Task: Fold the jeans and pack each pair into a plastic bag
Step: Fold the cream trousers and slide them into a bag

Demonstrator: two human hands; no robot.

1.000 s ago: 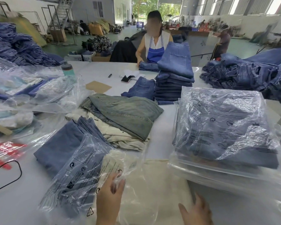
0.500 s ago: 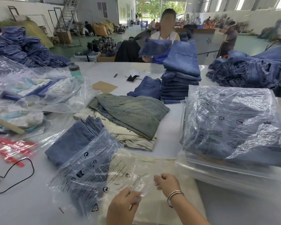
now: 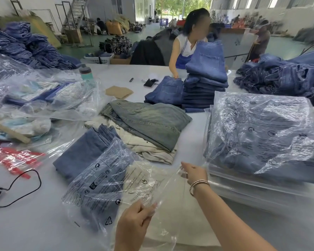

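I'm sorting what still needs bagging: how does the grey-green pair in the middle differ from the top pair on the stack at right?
The grey-green jeans are bare, while the bagged jeans lie inside crinkled clear plastic printed with warnings. The grey-green jeans are faded greenish; the bagged jeans are blue. The grey-green jeans rest on cream striped cloth, the bagged jeans on other filled bags. Both are folded flat.

Glossy, crinkled clear plastic bag [image 3: 116,180]; matt blue denim jeans [image 3: 83,153] inside; smooth metal bangles [image 3: 198,185] gleaming.
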